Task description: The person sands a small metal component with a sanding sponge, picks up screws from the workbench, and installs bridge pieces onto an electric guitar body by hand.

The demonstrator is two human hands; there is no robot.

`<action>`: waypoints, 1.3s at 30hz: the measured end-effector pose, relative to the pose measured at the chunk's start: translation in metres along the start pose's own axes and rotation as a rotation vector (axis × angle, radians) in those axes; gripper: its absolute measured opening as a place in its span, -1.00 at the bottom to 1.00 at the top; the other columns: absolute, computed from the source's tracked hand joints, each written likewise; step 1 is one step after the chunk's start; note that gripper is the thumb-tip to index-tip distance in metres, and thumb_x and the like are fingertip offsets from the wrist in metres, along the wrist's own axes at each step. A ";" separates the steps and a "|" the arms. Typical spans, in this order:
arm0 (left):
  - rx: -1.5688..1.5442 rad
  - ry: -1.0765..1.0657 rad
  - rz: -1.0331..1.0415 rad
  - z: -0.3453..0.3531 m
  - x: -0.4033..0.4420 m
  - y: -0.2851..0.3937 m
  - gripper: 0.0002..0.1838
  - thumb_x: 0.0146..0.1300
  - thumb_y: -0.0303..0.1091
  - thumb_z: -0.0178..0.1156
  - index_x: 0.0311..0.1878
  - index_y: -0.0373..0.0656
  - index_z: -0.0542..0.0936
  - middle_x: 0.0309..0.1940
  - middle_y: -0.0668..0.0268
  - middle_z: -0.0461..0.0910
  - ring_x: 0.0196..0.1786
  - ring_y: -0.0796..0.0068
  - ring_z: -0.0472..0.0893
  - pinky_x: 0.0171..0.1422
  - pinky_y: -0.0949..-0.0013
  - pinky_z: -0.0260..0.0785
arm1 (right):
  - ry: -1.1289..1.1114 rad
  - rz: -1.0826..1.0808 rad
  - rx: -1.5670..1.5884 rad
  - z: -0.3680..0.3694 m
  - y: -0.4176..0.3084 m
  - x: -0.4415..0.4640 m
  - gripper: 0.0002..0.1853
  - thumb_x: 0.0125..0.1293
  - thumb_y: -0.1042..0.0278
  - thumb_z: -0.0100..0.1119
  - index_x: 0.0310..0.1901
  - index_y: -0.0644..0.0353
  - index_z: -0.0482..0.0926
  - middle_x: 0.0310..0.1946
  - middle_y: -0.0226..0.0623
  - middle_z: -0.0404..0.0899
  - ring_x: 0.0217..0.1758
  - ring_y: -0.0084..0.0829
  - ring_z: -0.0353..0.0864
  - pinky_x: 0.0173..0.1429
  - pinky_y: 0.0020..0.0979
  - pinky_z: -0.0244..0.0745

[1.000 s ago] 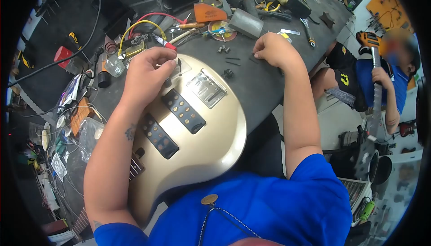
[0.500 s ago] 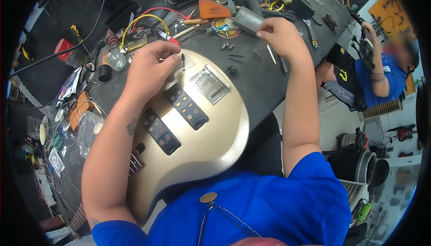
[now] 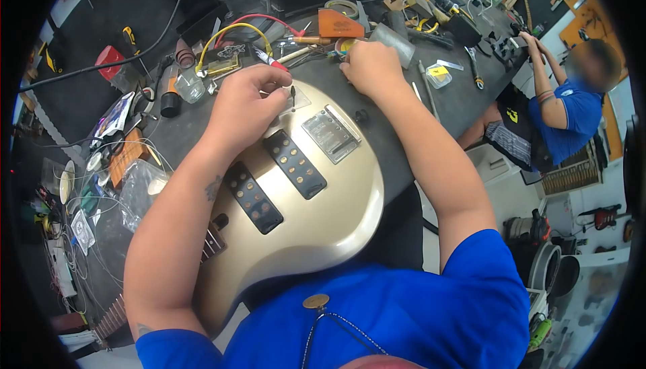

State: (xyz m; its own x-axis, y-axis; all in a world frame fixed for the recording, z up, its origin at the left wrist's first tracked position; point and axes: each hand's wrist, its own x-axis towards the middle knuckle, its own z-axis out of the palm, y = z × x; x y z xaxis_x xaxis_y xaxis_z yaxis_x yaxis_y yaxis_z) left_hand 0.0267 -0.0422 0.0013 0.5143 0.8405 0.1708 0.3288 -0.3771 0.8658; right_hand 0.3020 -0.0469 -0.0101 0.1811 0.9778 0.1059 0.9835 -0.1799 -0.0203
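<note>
A gold electric guitar body [image 3: 323, 228] lies face up before me, with two black pickups [image 3: 295, 164] and a metal bridge [image 3: 330, 133]. My left hand [image 3: 252, 103] rests at its upper edge beside a clear plate [image 3: 296, 98] with a small dark part on it. Its fingers are curled towards the thumb; whatever is between them is hidden. My right hand [image 3: 373, 69] is over the bench beyond the bridge, close to a grey metal block [image 3: 393, 45]. Those fingers are closed together, and I cannot see what they hold.
An orange block [image 3: 340, 24], a clear box with a yellow label [image 3: 439, 75] and an adjustable wrench [image 3: 475, 66] lie on the bench. Cables, jars and a wooden block [image 3: 128, 157] crowd the left. A co-worker in a blue shirt [image 3: 572, 110] sits at the right.
My right hand has moved left and nearer the guitar, and the clear box with the yellow label now shows where it was. My left hand stays at the guitar's edge. The view has shifted slightly.
</note>
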 end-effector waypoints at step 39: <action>-0.036 -0.013 -0.001 -0.001 0.001 -0.003 -0.69 0.51 -0.48 0.33 0.23 -0.35 0.79 0.04 0.26 0.86 0.07 0.53 0.79 0.25 0.38 0.61 | -0.040 0.317 0.340 -0.008 0.101 -0.075 -0.77 0.20 0.22 0.47 -0.17 0.08 0.92 -0.36 -0.14 0.88 -0.23 -0.14 0.91 0.08 -0.18 0.76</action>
State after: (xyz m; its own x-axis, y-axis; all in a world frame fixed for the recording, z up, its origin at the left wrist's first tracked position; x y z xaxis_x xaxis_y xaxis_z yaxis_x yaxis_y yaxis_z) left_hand 0.0254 -0.0398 -0.0010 0.5239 0.8359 0.1638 0.3011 -0.3616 0.8824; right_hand 0.3878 -0.1395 -0.0119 0.4661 0.8847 0.0032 0.8222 -0.4319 -0.3707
